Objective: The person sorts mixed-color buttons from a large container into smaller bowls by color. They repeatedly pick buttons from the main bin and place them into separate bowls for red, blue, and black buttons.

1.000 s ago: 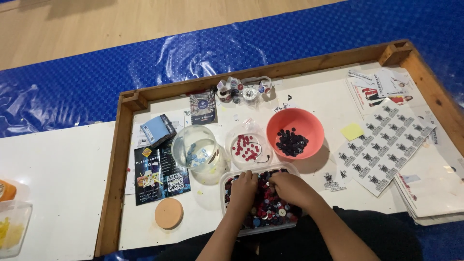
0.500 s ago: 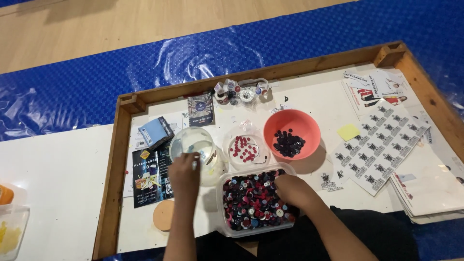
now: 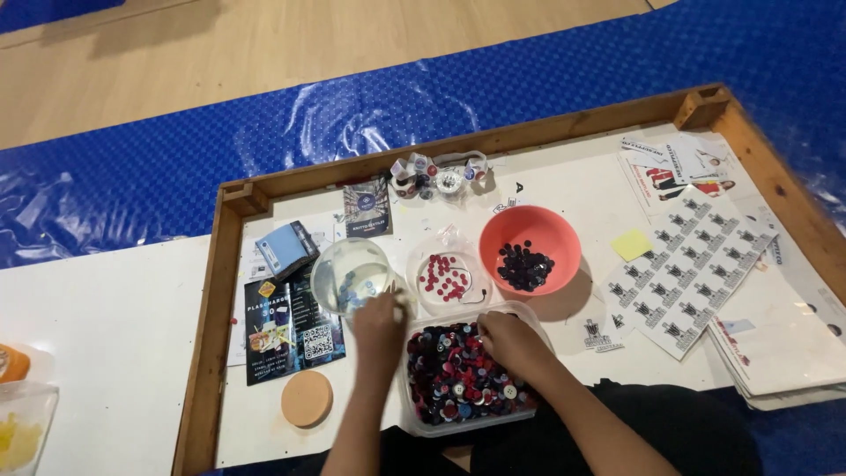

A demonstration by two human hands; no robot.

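Head view looks down into a shallow wooden tray with a white floor, set on blue matting. Both hands work at the near edge. The right hand rests inside a clear plastic tub of mixed buttons, red, dark, white and blue, with its fingers curled down among them; whether they pinch one cannot be told. The left hand is at the near rim of a clear glass bowl, just left of the tub, fingers bunched and blurred, so its grip cannot be told either. A few bluish buttons lie in the bottom of that bowl.

Between the glass bowl and an orange bowl stands a small clear bowl of red buttons; the orange bowl holds dark buttons. All three bowls sit just behind the tub. Left of the glass bowl lie a small blue box and a dark leaflet, with a round cork coaster nearer the front. Sheets of printed stickers and a yellow sticky note cover the right side of the tray.
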